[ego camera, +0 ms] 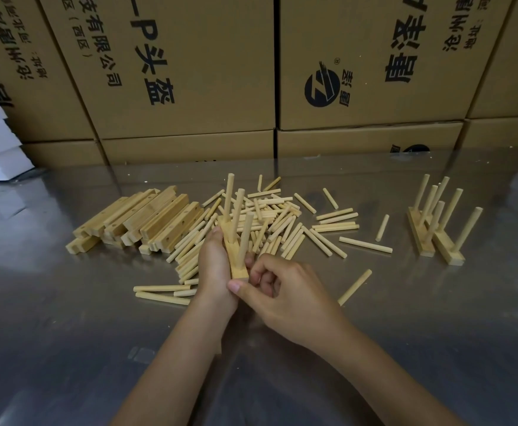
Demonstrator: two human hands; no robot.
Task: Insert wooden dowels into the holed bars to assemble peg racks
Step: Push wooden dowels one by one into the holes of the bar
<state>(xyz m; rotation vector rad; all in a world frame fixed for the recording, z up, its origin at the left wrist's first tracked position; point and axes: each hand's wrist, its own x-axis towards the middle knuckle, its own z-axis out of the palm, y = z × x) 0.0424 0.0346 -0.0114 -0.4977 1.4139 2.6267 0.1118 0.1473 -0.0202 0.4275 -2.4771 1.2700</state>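
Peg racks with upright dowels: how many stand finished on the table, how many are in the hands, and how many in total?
Finished racks standing at the right: 2
Rack in progress, three dowels in, held by the left hand with the right hand at its near end: 1
Total: 3

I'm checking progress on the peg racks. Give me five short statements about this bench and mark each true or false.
1. The left hand grips a wooden bar with three dowels standing in it. True.
2. The finished racks stand to the left of the hands. False: they stand to the right, on the metal table.
3. The stack of empty bars lies left of the loose dowels. True.
4. The right hand lies flat on the table. False: its fingers are curled beside the near end of the held bar.
5. Plastic crates stand behind the table. False: cardboard boxes do.
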